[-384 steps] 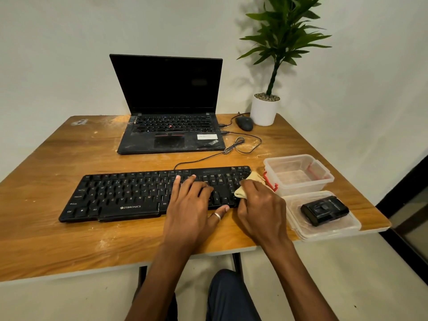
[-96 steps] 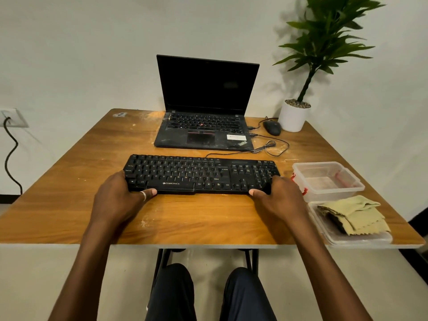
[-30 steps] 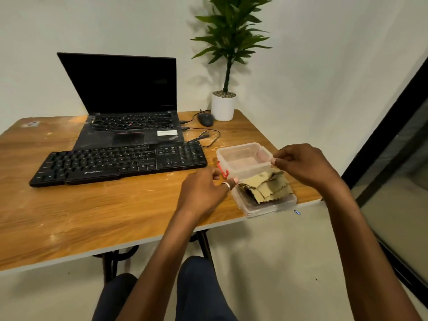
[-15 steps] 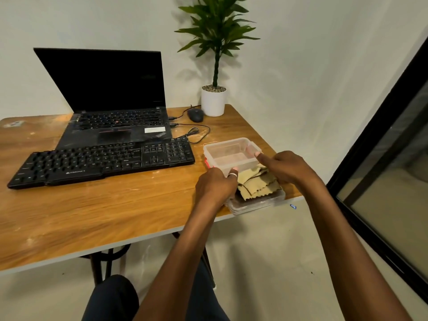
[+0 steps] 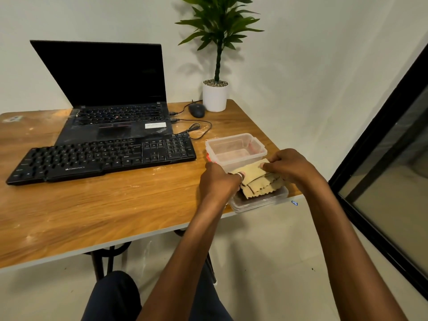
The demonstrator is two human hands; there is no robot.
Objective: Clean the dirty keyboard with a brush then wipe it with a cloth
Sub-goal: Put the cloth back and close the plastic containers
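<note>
The black keyboard (image 5: 102, 158) lies on the wooden table (image 5: 104, 205), in front of the laptop. To its right, a folded yellowish cloth (image 5: 258, 183) rests on a clear plastic lid (image 5: 261, 201) at the table's right front corner. My left hand (image 5: 217, 181) grips the cloth's left edge with curled fingers. My right hand (image 5: 289, 167) pinches the cloth's far right corner. Something dark shows under the cloth; I cannot tell whether it is the brush.
An open clear plastic box (image 5: 236, 149) stands just behind the lid, touching it. A black laptop (image 5: 111, 107), a mouse (image 5: 196, 110), a looped cable (image 5: 196, 129) and a potted plant (image 5: 215, 96) sit at the back. A dark-framed glass door (image 5: 382, 158) is to the right.
My hands left the keyboard's ends and moved right to the lid. Both closed on the cloth there. The view turned to the right.
</note>
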